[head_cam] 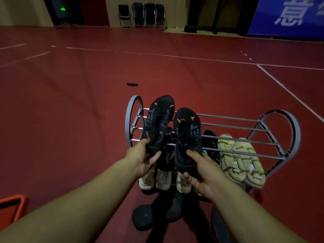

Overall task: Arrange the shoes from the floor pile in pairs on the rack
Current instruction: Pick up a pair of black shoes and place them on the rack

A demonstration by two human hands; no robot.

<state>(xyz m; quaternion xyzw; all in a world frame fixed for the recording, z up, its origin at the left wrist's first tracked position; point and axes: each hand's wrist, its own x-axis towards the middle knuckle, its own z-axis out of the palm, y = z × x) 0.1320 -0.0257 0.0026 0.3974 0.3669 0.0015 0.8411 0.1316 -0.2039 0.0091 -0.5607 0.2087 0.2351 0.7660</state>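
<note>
A grey metal shoe rack with chrome bars stands on the red floor in front of me. My left hand grips the heel of a black sneaker with orange marks, held toe-up over the rack's left end. My right hand grips the matching black sneaker beside it. On the lower tier lie a pale beige pair, a black shoe with green marks and another black shoe. White shoes show below my hands.
Dark shoes lie on the floor just before the rack. An orange crate's corner sits at the lower left. A small black object lies on the floor beyond the rack. Folded chairs stand along the far wall.
</note>
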